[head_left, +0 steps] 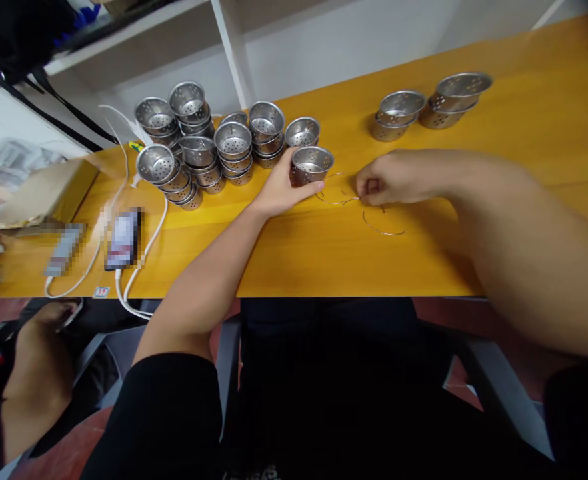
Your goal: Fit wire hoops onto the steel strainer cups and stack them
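Observation:
My left hand [279, 187] is wrapped round a small perforated metal cup [313, 163], its rim facing up, just above or on the table. To the right, my right hand [381, 179] has its fingers pinched together low over the tabletop. A thin bent wire [337, 202] runs up to its fingertips. Another curved piece of wire [384, 232] lies on the wood just in front of that hand. Behind my left hand stands another perforated cup [303, 131].
Several stacks of perforated cups [233, 143] stand at the left back. Two short stacks [399, 110] are at the right back. Phones [123, 240] with white cables and a cardboard box [49, 193] lie to the left. Another person's arm [39, 373] shows at the lower left.

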Tool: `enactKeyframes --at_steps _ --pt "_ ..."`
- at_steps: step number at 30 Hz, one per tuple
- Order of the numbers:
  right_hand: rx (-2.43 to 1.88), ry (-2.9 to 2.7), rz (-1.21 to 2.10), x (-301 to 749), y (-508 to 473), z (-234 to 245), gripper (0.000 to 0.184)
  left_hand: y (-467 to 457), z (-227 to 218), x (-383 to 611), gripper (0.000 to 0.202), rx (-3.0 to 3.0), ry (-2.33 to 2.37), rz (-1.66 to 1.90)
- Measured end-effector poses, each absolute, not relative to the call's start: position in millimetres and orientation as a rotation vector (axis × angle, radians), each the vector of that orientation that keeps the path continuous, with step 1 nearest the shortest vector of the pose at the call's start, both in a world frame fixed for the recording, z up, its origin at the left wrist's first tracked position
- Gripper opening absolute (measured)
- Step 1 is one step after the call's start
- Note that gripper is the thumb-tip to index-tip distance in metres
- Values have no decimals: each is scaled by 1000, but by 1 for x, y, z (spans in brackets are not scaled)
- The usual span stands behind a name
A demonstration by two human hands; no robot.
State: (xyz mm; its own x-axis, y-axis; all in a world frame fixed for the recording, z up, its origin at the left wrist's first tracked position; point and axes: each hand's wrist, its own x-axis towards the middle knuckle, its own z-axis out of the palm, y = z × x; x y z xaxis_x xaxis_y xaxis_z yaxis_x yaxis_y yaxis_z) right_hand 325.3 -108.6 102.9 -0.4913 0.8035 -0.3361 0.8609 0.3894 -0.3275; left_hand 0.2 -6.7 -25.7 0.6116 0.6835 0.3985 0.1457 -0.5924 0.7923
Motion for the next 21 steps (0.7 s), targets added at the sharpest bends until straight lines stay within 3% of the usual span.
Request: enactKeyframes --at_steps 3,8,12,17,21 --pt "1519 2456 -651 315 -111 107 7 -8 -25 1 124 2089 649 930" --pt "1511 2345 -438 292 -123 117 25 -7 -24 0 127 2091 644 943" --pt "1522 2330 -368 285 -130 123 26 -8 -22 0 128 2073 694 959" --pt "1593 2422 -480 296 -128 122 12 -14 -15 0 123 2041 724 955" --pt "1580 2471 -530 306 -120 113 22 -16 -13 0 119 2049 749 947"
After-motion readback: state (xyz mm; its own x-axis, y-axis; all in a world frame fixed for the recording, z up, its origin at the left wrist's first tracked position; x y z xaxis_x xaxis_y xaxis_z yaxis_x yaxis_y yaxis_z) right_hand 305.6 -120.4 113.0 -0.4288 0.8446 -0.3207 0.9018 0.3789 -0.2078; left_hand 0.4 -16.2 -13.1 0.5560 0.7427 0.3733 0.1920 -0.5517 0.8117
